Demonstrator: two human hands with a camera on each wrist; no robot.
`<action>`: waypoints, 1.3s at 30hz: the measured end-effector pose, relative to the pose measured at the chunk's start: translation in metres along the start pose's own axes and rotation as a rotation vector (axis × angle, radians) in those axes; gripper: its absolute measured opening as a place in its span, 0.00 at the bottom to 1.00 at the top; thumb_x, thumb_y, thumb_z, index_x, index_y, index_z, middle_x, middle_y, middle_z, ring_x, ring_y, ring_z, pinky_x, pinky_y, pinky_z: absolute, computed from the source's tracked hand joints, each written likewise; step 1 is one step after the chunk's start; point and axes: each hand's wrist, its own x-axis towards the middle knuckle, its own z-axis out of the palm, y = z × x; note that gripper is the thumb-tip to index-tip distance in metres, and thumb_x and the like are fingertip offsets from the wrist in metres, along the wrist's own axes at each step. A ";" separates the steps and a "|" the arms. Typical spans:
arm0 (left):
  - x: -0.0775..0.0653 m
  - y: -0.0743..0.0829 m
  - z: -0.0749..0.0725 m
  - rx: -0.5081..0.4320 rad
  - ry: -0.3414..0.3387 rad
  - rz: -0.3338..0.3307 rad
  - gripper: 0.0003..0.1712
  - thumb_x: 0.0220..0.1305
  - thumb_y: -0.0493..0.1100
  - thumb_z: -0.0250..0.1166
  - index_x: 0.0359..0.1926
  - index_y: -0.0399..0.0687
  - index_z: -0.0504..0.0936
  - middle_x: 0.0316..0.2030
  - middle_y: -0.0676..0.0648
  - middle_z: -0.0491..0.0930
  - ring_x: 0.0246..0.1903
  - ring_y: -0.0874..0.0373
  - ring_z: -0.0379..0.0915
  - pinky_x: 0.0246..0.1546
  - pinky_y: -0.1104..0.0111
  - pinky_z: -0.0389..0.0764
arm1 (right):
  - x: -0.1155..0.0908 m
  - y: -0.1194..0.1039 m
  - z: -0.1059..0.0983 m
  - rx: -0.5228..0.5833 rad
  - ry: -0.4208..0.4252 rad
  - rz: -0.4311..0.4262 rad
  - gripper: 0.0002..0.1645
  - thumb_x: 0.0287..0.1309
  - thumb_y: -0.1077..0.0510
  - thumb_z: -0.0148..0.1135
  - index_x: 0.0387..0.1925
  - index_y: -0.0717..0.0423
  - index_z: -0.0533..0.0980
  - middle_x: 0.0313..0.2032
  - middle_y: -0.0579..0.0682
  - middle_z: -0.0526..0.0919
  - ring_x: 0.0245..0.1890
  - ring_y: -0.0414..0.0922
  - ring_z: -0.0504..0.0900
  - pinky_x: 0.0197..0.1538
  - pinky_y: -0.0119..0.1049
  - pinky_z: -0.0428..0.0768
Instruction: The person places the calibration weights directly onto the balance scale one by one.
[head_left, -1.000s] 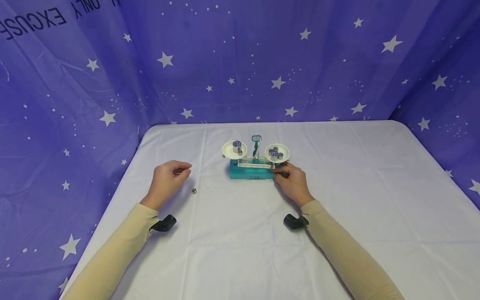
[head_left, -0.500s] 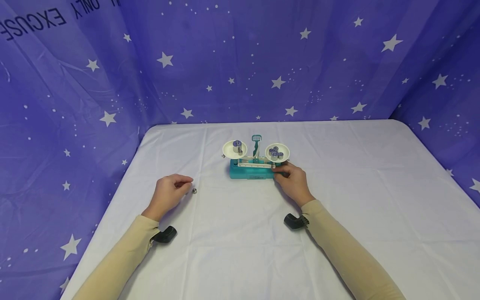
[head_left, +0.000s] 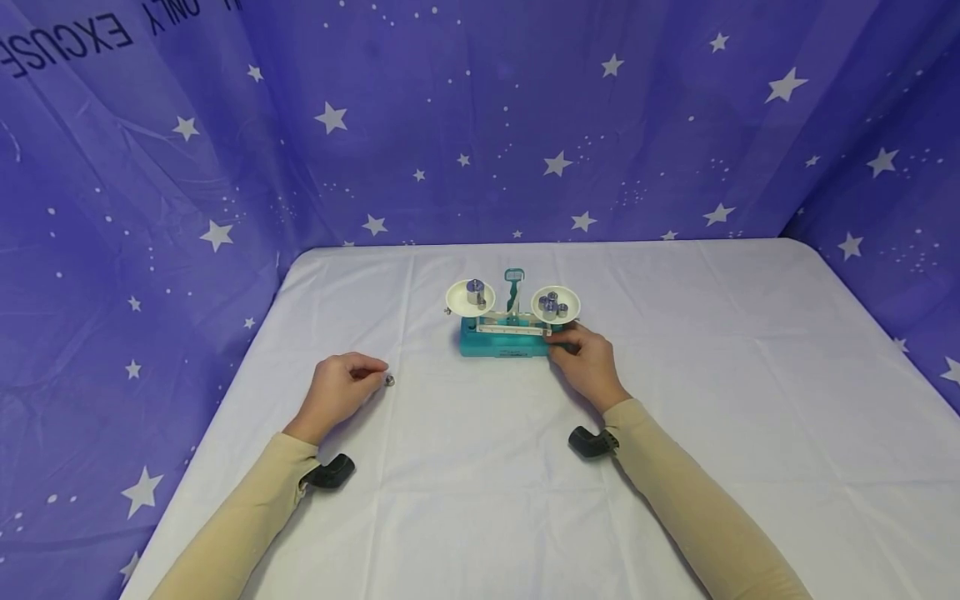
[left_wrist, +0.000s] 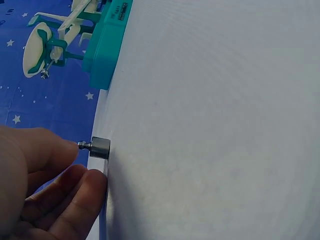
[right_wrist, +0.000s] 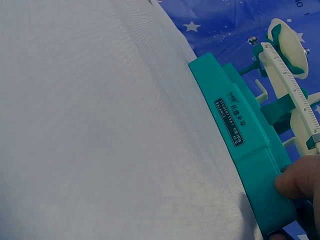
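Observation:
A small metal balance weight [left_wrist: 100, 148] with a knob stands on the white cloth. My left hand [head_left: 341, 390] is at this weight, its fingertips pinching the knob's end in the left wrist view. The teal tray balance [head_left: 506, 344] stands farther back. My right hand [head_left: 591, 367] grips the right end of its base, the thumb [right_wrist: 292, 180] on the front face and the other fingers mostly hidden. Metal weights [head_left: 475, 292] sit in the left pan [head_left: 455, 304], a large one and a small one. Several smaller weights [head_left: 551, 307] are grouped in the right pan [head_left: 572, 302].
A white cloth [head_left: 480, 467] covers the table, whose far edge meets a blue curtain [head_left: 480, 125] printed with stars. More curtain hangs on both sides. Each wrist carries a black mount, the left mount [head_left: 330, 472] and the right mount [head_left: 592, 442].
My left hand has come down and slightly toward me and right, its fingertips reaching the weight on the cloth. My right hand stays on the balance base.

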 end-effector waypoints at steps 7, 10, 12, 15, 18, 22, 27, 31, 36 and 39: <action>0.000 0.002 0.000 -0.014 -0.055 0.017 0.07 0.60 0.33 0.70 0.39 0.40 0.91 0.39 0.40 0.90 0.35 0.53 0.85 0.36 0.74 0.81 | 0.001 0.001 0.001 -0.007 0.008 -0.018 0.12 0.56 0.67 0.65 0.42 0.64 0.87 0.58 0.59 0.85 0.64 0.56 0.80 0.63 0.49 0.80; 0.001 0.001 0.000 -0.003 -0.081 0.014 0.07 0.61 0.34 0.69 0.39 0.40 0.91 0.40 0.40 0.90 0.36 0.52 0.85 0.37 0.73 0.81 | 0.000 0.000 0.001 -0.015 0.010 -0.024 0.12 0.56 0.67 0.65 0.42 0.64 0.87 0.57 0.60 0.85 0.62 0.56 0.82 0.60 0.49 0.81; 0.001 0.001 0.000 0.007 -0.094 0.009 0.08 0.61 0.34 0.69 0.40 0.41 0.91 0.41 0.40 0.90 0.37 0.52 0.85 0.37 0.72 0.81 | 0.000 0.000 0.001 -0.019 0.009 -0.027 0.12 0.56 0.67 0.65 0.42 0.64 0.87 0.57 0.60 0.85 0.63 0.57 0.81 0.61 0.50 0.81; 0.002 0.001 0.001 0.021 -0.107 0.012 0.08 0.60 0.33 0.69 0.40 0.41 0.91 0.42 0.40 0.90 0.38 0.51 0.85 0.39 0.71 0.82 | 0.000 0.000 0.001 -0.009 0.005 -0.024 0.12 0.56 0.68 0.65 0.42 0.65 0.87 0.58 0.61 0.85 0.64 0.57 0.80 0.64 0.50 0.80; 0.002 0.001 0.001 0.026 -0.115 0.024 0.09 0.60 0.33 0.68 0.40 0.41 0.91 0.42 0.40 0.90 0.38 0.51 0.86 0.39 0.70 0.82 | 0.000 0.000 0.000 0.005 0.004 -0.021 0.12 0.56 0.68 0.65 0.42 0.65 0.87 0.58 0.61 0.84 0.66 0.57 0.79 0.66 0.51 0.79; 0.003 0.002 0.001 0.027 -0.120 0.038 0.09 0.60 0.32 0.67 0.40 0.41 0.92 0.41 0.40 0.90 0.37 0.51 0.86 0.38 0.70 0.83 | 0.001 0.001 0.000 0.004 0.004 -0.016 0.12 0.56 0.67 0.65 0.42 0.64 0.87 0.59 0.61 0.84 0.67 0.57 0.77 0.68 0.51 0.78; 0.004 0.002 0.002 0.031 -0.116 0.048 0.07 0.61 0.34 0.69 0.38 0.41 0.92 0.39 0.41 0.91 0.35 0.54 0.86 0.37 0.71 0.82 | 0.001 0.001 0.000 -0.010 0.004 -0.009 0.12 0.56 0.67 0.65 0.43 0.64 0.87 0.60 0.61 0.83 0.67 0.58 0.77 0.67 0.51 0.78; 0.005 0.002 0.003 0.023 -0.100 0.054 0.06 0.60 0.34 0.69 0.37 0.42 0.92 0.36 0.43 0.91 0.32 0.56 0.85 0.35 0.72 0.81 | 0.000 0.001 0.000 -0.016 0.003 -0.002 0.13 0.56 0.68 0.65 0.43 0.64 0.87 0.60 0.61 0.83 0.67 0.58 0.77 0.67 0.51 0.78; 0.006 0.002 0.003 0.010 -0.074 0.047 0.07 0.58 0.34 0.69 0.35 0.42 0.92 0.33 0.44 0.91 0.29 0.61 0.83 0.32 0.75 0.80 | 0.000 0.000 0.000 -0.005 -0.002 0.009 0.13 0.57 0.68 0.64 0.43 0.64 0.87 0.60 0.61 0.83 0.67 0.57 0.77 0.67 0.50 0.78; 0.007 0.004 0.004 -0.005 -0.070 0.033 0.07 0.57 0.35 0.68 0.35 0.43 0.92 0.31 0.45 0.91 0.27 0.65 0.80 0.30 0.76 0.78 | 0.000 0.000 0.000 0.000 0.000 0.008 0.13 0.57 0.67 0.64 0.43 0.64 0.87 0.59 0.60 0.84 0.67 0.57 0.78 0.67 0.50 0.78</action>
